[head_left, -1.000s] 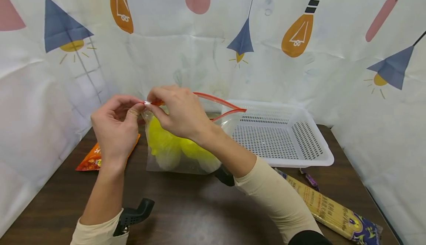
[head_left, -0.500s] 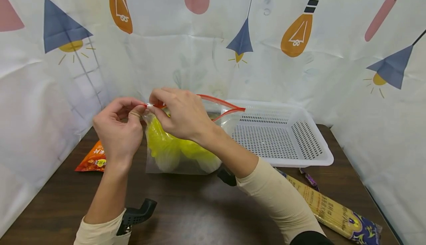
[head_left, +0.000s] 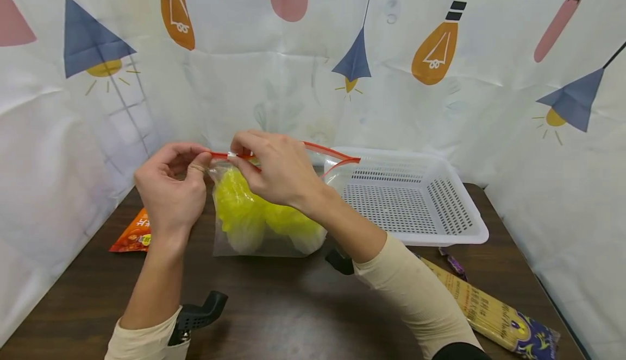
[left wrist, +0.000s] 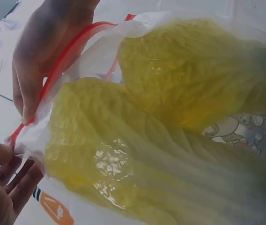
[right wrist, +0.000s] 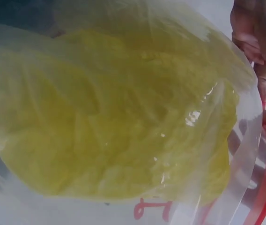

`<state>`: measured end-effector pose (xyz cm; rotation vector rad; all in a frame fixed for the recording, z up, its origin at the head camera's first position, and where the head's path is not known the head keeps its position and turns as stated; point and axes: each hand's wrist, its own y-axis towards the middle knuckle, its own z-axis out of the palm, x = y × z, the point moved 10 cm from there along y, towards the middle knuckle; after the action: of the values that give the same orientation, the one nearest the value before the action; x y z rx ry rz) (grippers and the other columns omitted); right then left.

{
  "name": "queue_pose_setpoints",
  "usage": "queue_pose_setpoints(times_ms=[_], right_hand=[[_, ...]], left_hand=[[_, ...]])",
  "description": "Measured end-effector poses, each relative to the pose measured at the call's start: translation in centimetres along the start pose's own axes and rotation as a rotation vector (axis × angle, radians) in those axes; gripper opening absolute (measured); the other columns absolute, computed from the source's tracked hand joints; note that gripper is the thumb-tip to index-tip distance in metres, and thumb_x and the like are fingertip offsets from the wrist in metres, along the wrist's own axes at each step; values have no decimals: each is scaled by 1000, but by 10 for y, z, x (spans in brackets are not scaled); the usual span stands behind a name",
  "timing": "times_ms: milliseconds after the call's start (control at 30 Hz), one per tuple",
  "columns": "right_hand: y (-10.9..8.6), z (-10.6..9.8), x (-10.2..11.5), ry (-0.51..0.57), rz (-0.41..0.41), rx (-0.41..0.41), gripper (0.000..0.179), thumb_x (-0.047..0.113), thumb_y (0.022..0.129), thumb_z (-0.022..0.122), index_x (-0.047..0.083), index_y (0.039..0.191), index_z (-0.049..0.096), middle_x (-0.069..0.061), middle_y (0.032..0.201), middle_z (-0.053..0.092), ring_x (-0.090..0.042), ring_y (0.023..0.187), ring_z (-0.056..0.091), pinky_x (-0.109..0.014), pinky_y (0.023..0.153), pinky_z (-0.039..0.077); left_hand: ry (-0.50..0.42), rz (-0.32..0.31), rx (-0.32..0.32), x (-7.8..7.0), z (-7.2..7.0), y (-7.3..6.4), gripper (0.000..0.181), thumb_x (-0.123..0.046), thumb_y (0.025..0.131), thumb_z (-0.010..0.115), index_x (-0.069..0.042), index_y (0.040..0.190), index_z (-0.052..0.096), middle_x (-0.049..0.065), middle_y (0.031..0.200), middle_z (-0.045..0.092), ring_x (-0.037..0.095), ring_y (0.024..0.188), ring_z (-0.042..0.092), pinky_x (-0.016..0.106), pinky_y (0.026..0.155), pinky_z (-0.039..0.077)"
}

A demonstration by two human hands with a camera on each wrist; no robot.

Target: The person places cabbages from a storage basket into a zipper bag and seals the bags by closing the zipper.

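A clear zip bag (head_left: pixel 224 245) stands on the table with two napa cabbages inside, yellow leaves up and pale bases down. One cabbage (head_left: pixel 239 208) is at the left, the other (head_left: pixel 304 232) at the right. My left hand (head_left: pixel 171 189) pinches the left end of the bag's red zip strip (head_left: pixel 325 150). Between my right hand's (head_left: pixel 281 170) thumb and fingers is the white slider (head_left: pixel 231 155), a little right of that end. Right of the slider the strip's two sides stand apart. The left wrist view shows the leaves (left wrist: pixel 100 140) through the plastic.
A white perforated basket (head_left: pixel 455 238) stands behind the bag at the right. A long yellow noodle packet (head_left: pixel 494 308) and a small purple wrapper (head_left: pixel 455 265) lie in front of it. An orange snack packet (head_left: pixel 132 235) is partly hidden by my left hand.
My right hand has moved right along the red strip with the slider, leaving a longer joined stretch behind it. My left hand stays at the strip's left end.
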<state>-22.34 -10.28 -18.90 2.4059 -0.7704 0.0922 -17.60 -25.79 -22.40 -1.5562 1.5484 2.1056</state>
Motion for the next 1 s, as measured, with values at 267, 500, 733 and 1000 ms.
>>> queue_pose_setpoints(times_ms=[267, 500, 733, 1000], right_hand=[[0, 0, -6, 63, 12, -19, 10, 25, 101, 65, 19, 106, 71, 9, 97, 74, -7, 73, 59, -22, 62, 46], [-2, 0, -5, 87, 19, -9, 9, 25, 101, 68, 21, 104, 74, 8, 93, 74, -6, 73, 61, -21, 63, 47], [-8, -1, -4, 35, 23, 14, 8, 27, 101, 66, 22, 105, 72, 11, 98, 74, -7, 74, 59, -22, 63, 48], [-14, -5, -8, 7, 27, 6, 8, 27, 101, 67, 23, 105, 72, 11, 100, 74, -8, 74, 60, -22, 63, 47]], left_hand=[[-88, 53, 127, -7, 8, 1, 12, -5, 88, 81, 2, 98, 81, -12, 85, 75, 7, 62, 68, 15, 59, 56], [-35, 37, 105, -7, 8, -1, 6, -5, 90, 79, 1, 93, 81, -19, 80, 72, 2, 59, 65, 14, 59, 53], [7, 40, 62, -8, 8, -4, 6, -1, 92, 76, 3, 90, 80, -23, 79, 68, 0, 61, 64, 12, 59, 53], [34, 23, 30, -9, 2, -5, 7, -3, 93, 75, 1, 89, 80, -23, 79, 68, 1, 63, 65, 12, 58, 52]])
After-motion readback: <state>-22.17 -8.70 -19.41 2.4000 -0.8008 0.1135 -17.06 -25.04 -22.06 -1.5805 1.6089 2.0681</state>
